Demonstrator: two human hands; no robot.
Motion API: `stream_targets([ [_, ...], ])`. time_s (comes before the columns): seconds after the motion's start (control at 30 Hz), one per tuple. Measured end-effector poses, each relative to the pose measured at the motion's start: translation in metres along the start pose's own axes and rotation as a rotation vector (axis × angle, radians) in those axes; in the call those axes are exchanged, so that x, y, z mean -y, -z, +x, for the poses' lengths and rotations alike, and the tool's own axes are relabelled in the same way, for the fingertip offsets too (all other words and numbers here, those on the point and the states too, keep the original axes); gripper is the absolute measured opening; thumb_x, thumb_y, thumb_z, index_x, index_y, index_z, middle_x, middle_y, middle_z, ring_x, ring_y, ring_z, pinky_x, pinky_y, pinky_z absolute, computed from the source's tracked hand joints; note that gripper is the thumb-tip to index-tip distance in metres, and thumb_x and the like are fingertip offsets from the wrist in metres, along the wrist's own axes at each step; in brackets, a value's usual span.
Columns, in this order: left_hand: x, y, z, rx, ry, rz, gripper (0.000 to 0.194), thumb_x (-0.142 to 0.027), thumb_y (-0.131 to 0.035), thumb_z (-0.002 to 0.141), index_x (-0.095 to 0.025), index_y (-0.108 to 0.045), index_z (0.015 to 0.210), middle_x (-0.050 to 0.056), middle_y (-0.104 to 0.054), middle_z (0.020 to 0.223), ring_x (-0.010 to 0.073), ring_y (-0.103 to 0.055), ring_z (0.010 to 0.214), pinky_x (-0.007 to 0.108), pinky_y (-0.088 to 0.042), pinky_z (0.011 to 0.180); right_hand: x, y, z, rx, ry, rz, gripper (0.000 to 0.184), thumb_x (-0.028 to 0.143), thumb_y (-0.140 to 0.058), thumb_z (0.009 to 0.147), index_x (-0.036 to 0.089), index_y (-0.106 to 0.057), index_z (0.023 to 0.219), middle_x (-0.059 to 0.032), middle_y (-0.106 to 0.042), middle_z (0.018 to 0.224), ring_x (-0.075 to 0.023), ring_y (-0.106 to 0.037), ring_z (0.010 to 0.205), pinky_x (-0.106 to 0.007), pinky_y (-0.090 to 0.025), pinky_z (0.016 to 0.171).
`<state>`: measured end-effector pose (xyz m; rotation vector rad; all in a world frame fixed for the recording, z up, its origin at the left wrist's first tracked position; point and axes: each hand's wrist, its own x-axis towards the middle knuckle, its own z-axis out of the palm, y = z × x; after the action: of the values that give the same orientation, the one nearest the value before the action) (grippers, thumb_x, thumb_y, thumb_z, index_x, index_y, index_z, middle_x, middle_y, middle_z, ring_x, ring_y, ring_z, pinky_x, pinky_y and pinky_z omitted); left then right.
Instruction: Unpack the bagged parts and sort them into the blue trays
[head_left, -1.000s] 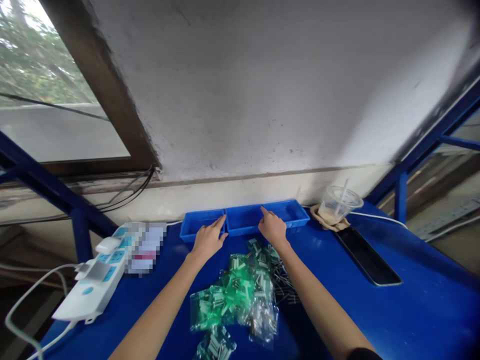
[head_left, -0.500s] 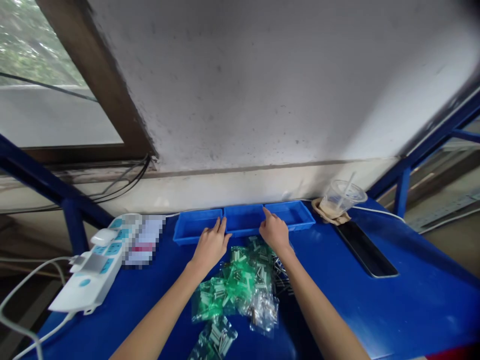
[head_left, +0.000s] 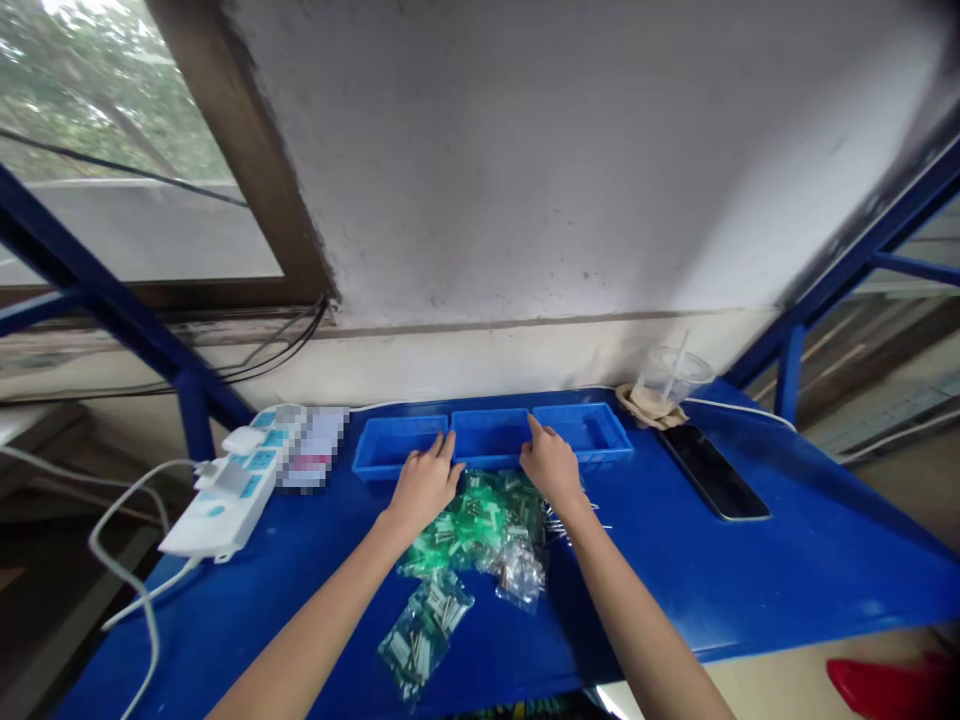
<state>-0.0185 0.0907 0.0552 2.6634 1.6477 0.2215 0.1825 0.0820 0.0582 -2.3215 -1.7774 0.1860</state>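
Three shallow blue trays stand in a row along the wall: the left tray (head_left: 375, 468), the middle tray (head_left: 487, 462) and the right tray (head_left: 619, 445). My left hand (head_left: 426, 482) has its fingers stretched out at the front rims where the left and middle trays meet. At the joint of the middle and right trays, my right hand (head_left: 553, 466) rests with its index finger extended and the others partly curled. Neither hand holds anything I can see. Below them lies a heap of small clear and green plastic bags (head_left: 476, 520) with pale pegs and screws inside.
Loose metal screws or nails (head_left: 556, 527) lie partly behind my right wrist. To the left are a white power strip (head_left: 232, 500) with cables and a blurred paper (head_left: 319, 445). A black phone (head_left: 716, 475) and a plastic cup (head_left: 667, 380) with a straw are at right.
The camera view has shifted, showing more of the table's front edge. Both hands keep the same places at the tray joints, and the trays look unmoved.
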Motion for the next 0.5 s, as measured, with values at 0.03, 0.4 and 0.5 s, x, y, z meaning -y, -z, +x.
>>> stream_targets([
  [0.03, -0.001, 0.002, 0.0, 0.009, 0.004, 0.0, 0.051, -0.031, -0.039, 0.093, -0.008, -0.034, 0.138, 0.019, -0.045, 0.137, 0.0296, -0.058, 0.109, 0.04, -0.044, 0.088, -0.001, 0.001, 0.0, 0.011, 0.007, -0.001, 0.053, 0.019, -0.036, 0.086, 0.018, -0.034, 0.139, -0.0136, -0.062, 0.11, -0.0244, -0.065, 0.088, -0.031, -0.046, 0.072],
  [0.4, -0.012, 0.005, 0.003, 0.035, 0.045, 0.004, 0.052, -0.03, -0.043, 0.091, -0.005, -0.036, 0.136, 0.024, -0.045, 0.134, 0.0319, -0.055, 0.113, 0.041, -0.041, 0.091, -0.006, -0.001, 0.002, 0.044, 0.083, -0.032, 0.056, 0.022, -0.034, 0.088, 0.011, -0.025, 0.143, -0.0197, -0.064, 0.103, -0.0315, -0.063, 0.094, -0.04, -0.045, 0.078],
  [0.5, -0.014, 0.013, -0.001, 0.018, 0.076, 0.002, 0.056, -0.037, -0.046, 0.089, -0.009, -0.036, 0.136, 0.022, -0.041, 0.139, 0.0344, -0.047, 0.12, 0.046, -0.037, 0.095, -0.006, 0.0, 0.001, 0.008, 0.085, -0.007, 0.054, 0.023, -0.036, 0.088, 0.011, -0.031, 0.14, -0.0214, -0.06, 0.114, -0.0311, -0.064, 0.092, -0.04, -0.046, 0.078],
])
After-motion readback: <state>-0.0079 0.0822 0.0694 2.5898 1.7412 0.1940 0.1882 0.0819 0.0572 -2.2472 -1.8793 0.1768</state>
